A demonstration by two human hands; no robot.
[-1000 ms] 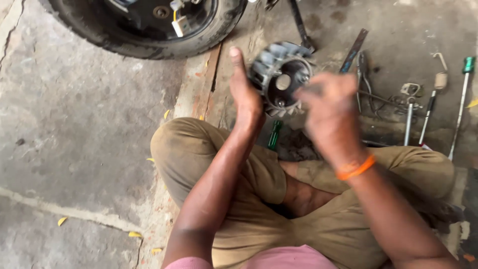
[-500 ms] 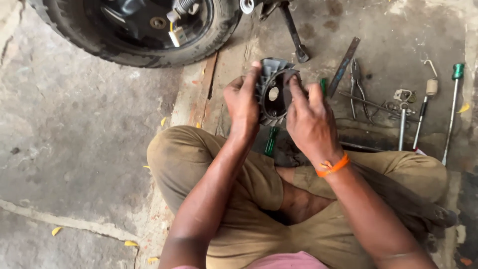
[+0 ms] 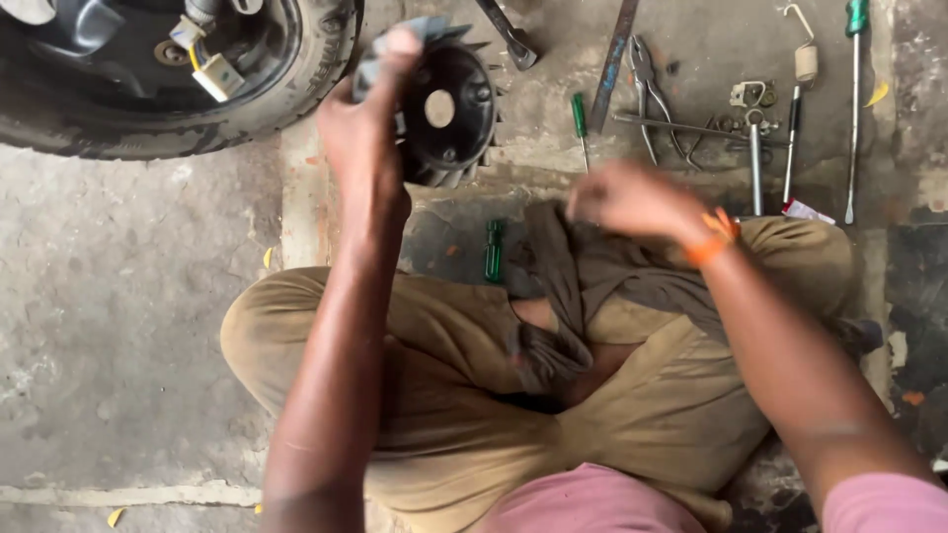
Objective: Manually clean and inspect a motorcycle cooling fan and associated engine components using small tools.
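We hold the finned fan wheel (image 3: 446,109) up in our left hand (image 3: 363,133), lifted off the floor (image 3: 128,296) and out ahead of our left knee, close beside the tyre (image 3: 296,79). The fingers wrap over its upper-left rim with a scrap of grey cloth between them and the metal, so the hand is closed on the part. The wheel's open, dark face with its pale hub is turned toward us — its axle line runs roughly from us away toward the ground ahead, not across.

Our right hand (image 3: 632,202) is apart from the wheel, lower and off to the right, above our lap. It is blurred; it seems curled over the top of the brownish rag (image 3: 573,286) that hangs down between our knees, though we cannot tell for sure whether it grips it.

So the wheel lies up and to the left of the right hand, with the left hand the only one on it. Beyond the right hand lie the green-handled screwdriver (image 3: 581,123), pliers (image 3: 647,89) and other tools in a row — none touched.
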